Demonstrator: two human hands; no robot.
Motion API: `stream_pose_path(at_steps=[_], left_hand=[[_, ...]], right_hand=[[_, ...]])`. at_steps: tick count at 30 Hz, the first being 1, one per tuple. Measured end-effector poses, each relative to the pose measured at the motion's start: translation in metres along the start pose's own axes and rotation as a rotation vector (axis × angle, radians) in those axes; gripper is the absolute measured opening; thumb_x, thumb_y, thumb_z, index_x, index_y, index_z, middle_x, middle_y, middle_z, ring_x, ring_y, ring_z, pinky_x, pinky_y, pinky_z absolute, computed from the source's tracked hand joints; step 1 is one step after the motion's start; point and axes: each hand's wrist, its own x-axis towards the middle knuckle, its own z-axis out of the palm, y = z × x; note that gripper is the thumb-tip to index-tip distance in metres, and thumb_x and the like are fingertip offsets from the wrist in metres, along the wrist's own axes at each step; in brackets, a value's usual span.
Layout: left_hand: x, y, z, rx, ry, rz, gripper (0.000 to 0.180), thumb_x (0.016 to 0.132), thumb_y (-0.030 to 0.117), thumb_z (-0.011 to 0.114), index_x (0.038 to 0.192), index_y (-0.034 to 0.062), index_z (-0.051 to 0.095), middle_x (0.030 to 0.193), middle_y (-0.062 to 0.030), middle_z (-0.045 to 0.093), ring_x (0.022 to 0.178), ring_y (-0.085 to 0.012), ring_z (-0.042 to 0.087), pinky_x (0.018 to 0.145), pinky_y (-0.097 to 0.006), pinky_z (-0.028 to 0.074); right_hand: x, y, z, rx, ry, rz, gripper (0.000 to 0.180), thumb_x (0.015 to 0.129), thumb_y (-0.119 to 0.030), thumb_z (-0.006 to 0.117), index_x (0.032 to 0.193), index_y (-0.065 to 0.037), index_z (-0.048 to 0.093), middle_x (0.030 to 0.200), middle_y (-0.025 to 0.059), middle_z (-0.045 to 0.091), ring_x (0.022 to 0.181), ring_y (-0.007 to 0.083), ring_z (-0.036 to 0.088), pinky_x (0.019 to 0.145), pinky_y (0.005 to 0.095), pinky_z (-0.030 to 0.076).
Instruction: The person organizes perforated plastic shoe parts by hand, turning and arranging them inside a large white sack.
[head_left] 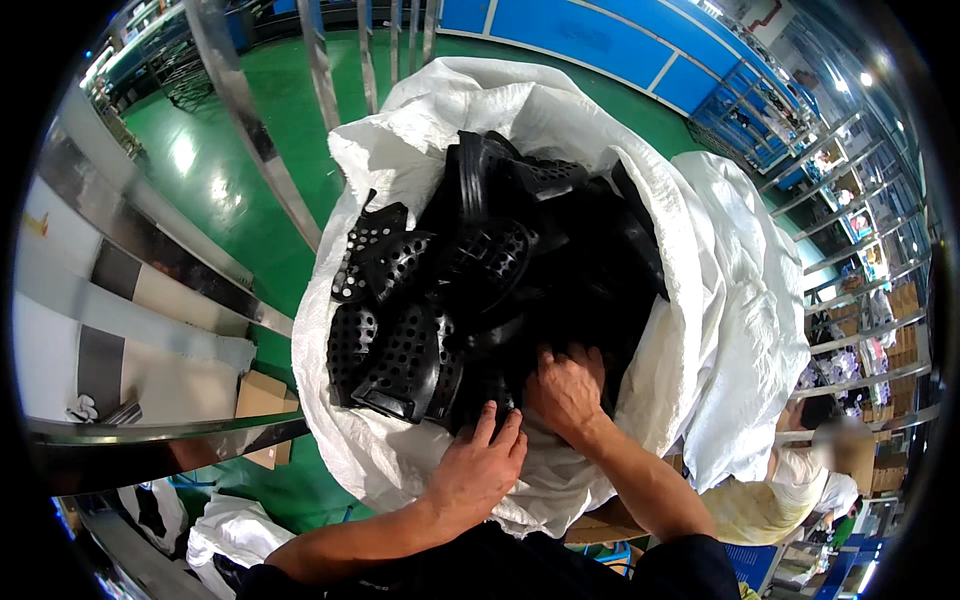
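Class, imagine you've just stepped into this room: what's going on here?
A person's bare left hand and bare right hand reach into a large, open white woven sack holding many glossy black curved pieces with holes. The left is at the near side, fingers spread; the right lies farther in. The sack's inside is too dark to tell whether either grips a piece.

Two bare forearms (650,485) angled inward from the lower edge. The left hand (478,470) was palm down, its fingers extended and slightly parted. The right hand (566,390), just beside it and farther forward, showed its back, fingers bent, fingertips partly lost in shadow.
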Motion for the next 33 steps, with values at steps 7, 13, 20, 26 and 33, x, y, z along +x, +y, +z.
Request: stream_pose_path(at_steps=[7,13,20,26,33], left_hand=[[0.001,-0.005,0.005,0.049,-0.043,0.014,0.043,0.079,0.01,0.07,0.12,-0.0009,0.065,0.143,-0.0202,0.051,0.131,-0.0418,0.047,0.105,-0.044,0.049],[0.004,-0.002,0.006,-0.017,-0.068,0.042,0.046,0.078,0.009,0.071,0.122,0.0014,0.064,0.139,-0.0198,0.052,0.125,-0.04,0.049,0.102,-0.042,0.051],[0.004,-0.011,-0.003,-0.34,0.336,-0.057,0.03,0.089,0.014,0.069,0.117,0.0035,0.066,0.122,-0.0161,0.057,0.114,-0.0353,0.056,0.094,-0.037,0.052],[0.018,0.032,0.005,-0.234,-0.135,0.348,0.027,0.094,0.018,0.064,0.112,-0.0021,0.064,0.111,-0.0159,0.06,0.103,-0.0313,0.058,0.089,-0.04,0.052],[0.028,0.045,0.042,-0.425,0.119,0.134,0.038,0.091,0.011,0.06,0.126,-0.0036,0.053,0.116,-0.0248,0.055,0.113,-0.0433,0.056,0.096,-0.046,0.051]], right_hand=[[-0.006,-0.02,-0.052,0.17,0.112,0.086,0.051,0.079,-0.024,0.079,0.122,-0.001,0.063,0.107,0.014,0.071,0.11,0.0339,0.062,0.094,0.0418,0.051],[0.027,-0.009,-0.059,0.249,0.472,-0.402,0.037,0.072,-0.006,0.081,0.105,-0.005,0.064,0.123,0.0123,0.063,0.116,0.0346,0.058,0.095,0.0422,0.05],[-0.015,0.045,-0.14,1.401,-0.182,-0.098,0.041,0.096,-0.01,0.071,0.131,-0.004,0.051,0.117,0.0091,0.062,0.113,0.0118,0.055,0.097,0.032,0.048],[-0.06,0.074,-0.076,1.364,-0.437,0.35,0.055,0.099,-0.005,0.061,0.151,-0.004,0.042,0.12,0.0109,0.062,0.112,0.0174,0.058,0.099,0.0311,0.047],[-0.068,0.057,-0.039,0.089,0.357,-0.048,0.04,0.09,-0.008,0.07,0.128,0.002,0.06,0.115,0.0215,0.065,0.104,0.0399,0.063,0.092,0.0431,0.052]])
